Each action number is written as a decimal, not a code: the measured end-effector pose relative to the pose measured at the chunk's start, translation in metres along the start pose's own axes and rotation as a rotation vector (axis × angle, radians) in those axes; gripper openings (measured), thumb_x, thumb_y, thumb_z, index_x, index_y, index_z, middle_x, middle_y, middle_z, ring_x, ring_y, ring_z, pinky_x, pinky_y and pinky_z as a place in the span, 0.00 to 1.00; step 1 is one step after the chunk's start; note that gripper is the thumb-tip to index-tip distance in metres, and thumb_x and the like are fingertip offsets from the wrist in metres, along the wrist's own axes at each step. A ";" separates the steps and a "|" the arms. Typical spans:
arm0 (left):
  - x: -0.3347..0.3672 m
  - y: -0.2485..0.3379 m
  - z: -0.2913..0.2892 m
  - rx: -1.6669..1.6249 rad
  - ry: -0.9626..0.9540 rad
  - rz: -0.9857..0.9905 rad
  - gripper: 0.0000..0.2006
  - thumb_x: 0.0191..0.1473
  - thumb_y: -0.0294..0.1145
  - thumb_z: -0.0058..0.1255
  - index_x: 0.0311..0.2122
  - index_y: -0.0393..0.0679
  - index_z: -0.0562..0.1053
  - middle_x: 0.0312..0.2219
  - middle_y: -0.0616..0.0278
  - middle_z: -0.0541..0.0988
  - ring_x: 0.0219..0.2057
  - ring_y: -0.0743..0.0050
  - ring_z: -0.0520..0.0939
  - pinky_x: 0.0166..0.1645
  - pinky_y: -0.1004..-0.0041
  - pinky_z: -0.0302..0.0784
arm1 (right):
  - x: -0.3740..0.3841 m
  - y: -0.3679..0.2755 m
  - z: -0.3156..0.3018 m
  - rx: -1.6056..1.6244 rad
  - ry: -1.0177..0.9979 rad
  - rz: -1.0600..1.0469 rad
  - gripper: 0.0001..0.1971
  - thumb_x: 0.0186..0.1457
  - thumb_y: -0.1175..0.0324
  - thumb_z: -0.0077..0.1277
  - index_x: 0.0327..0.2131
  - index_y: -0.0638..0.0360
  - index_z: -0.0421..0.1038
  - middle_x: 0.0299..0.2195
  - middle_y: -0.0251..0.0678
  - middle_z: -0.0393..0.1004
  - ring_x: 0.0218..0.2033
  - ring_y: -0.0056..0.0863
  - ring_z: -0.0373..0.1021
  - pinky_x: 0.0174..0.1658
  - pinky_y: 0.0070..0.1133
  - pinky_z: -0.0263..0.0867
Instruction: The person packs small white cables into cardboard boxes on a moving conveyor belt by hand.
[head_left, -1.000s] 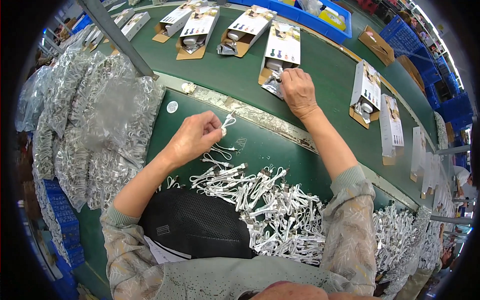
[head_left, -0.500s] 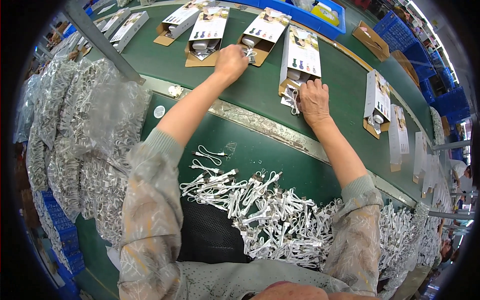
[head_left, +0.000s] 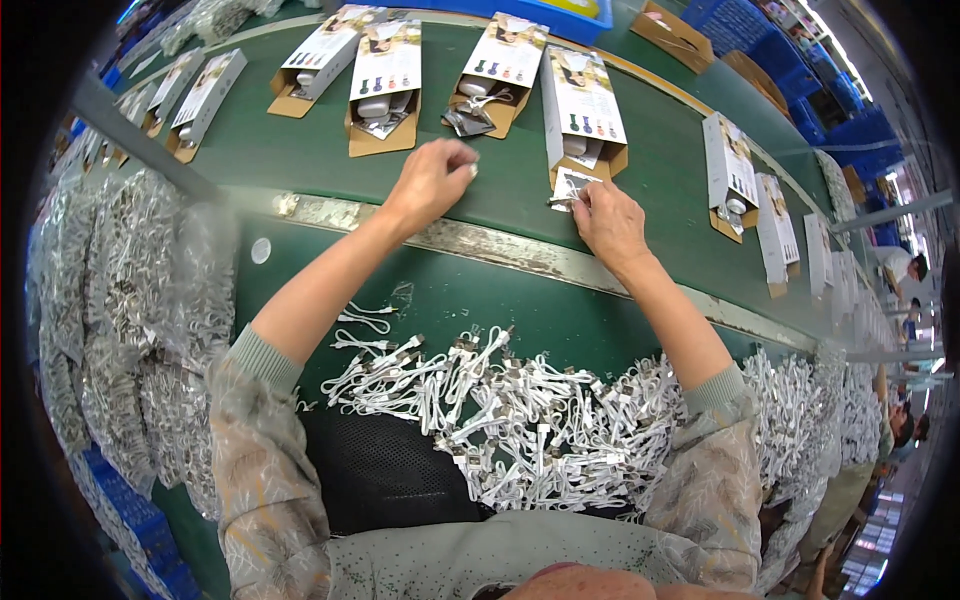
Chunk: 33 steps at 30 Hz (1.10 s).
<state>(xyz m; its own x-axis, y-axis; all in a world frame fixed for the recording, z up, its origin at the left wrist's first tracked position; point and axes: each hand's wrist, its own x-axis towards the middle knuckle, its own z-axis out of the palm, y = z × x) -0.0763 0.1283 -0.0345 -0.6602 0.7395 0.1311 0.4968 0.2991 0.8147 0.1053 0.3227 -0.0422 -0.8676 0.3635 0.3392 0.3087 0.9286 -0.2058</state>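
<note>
My left hand [head_left: 432, 185] hovers over the green belt, its fingers loosely bent and apart, with nothing visible in them. Beyond it lies an open carton [head_left: 500, 60] printed with pictures; a looped white USB cable [head_left: 484, 99] rests in its mouth above a silver packet [head_left: 468, 122]. My right hand [head_left: 610, 220] pinches a short white cable [head_left: 562, 203] at the front of another open carton [head_left: 585, 95]. A leaflet or packet [head_left: 575, 183] sticks out there, and fingers partly hide the cable. A heap of white cables [head_left: 540, 430] lies nearer me.
More open cartons [head_left: 385, 65] stand along the green conveyor [head_left: 670, 180]. A worn metal rail [head_left: 520, 252] runs between belt and table. Bagged cables [head_left: 130, 300] are piled at left, and a black mesh panel [head_left: 385, 465] lies near me. Blue crates [head_left: 745, 40] stand beyond the belt.
My left hand has drawn back from the carton, leaving the white cable in its mouth. My right hand has shifted slightly toward me. The whole view has turned a little.
</note>
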 end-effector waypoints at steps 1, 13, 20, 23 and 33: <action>-0.010 0.002 -0.002 0.020 -0.038 -0.027 0.11 0.48 0.29 0.50 0.36 0.34 0.74 0.30 0.54 0.78 0.34 0.67 0.78 0.42 0.72 0.71 | 0.000 0.003 -0.005 -0.004 0.012 0.044 0.08 0.45 0.66 0.54 0.26 0.60 0.70 0.25 0.40 0.72 0.27 0.40 0.71 0.32 0.32 0.67; -0.068 0.060 0.014 -0.001 -0.312 0.058 0.09 0.49 0.24 0.46 0.36 0.34 0.73 0.28 0.55 0.77 0.27 0.71 0.76 0.36 0.73 0.72 | 0.025 0.080 0.005 -0.573 0.046 0.116 0.05 0.44 0.74 0.48 0.25 0.62 0.73 0.29 0.42 0.69 0.32 0.36 0.71 0.32 0.26 0.71; -0.102 0.098 0.034 0.038 -0.613 0.336 0.09 0.47 0.28 0.50 0.35 0.38 0.73 0.32 0.54 0.76 0.34 0.53 0.77 0.40 0.63 0.73 | -0.016 0.060 -0.038 -0.401 -0.032 0.090 0.05 0.46 0.73 0.48 0.26 0.65 0.70 0.28 0.46 0.71 0.29 0.40 0.73 0.32 0.31 0.70; -0.118 0.115 0.038 0.210 -0.715 0.319 0.12 0.45 0.32 0.54 0.36 0.39 0.73 0.36 0.54 0.74 0.39 0.55 0.75 0.43 0.63 0.72 | -0.049 0.012 -0.096 0.148 -0.548 0.135 0.12 0.47 0.65 0.51 0.33 0.62 0.72 0.31 0.45 0.75 0.31 0.40 0.73 0.36 0.32 0.68; -0.126 0.119 0.045 0.277 -0.864 0.313 0.05 0.42 0.31 0.51 0.25 0.41 0.73 0.25 0.55 0.74 0.30 0.54 0.77 0.36 0.59 0.72 | -0.120 -0.056 -0.126 0.449 -0.836 0.087 0.09 0.45 0.69 0.49 0.31 0.61 0.72 0.23 0.42 0.74 0.28 0.41 0.72 0.35 0.32 0.67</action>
<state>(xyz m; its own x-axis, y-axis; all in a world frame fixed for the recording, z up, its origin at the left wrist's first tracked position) 0.0910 0.0982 0.0202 0.1133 0.9661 -0.2321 0.7689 0.0627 0.6363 0.2416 0.2365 0.0446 -0.9004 0.0978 -0.4240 0.3572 0.7227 -0.5917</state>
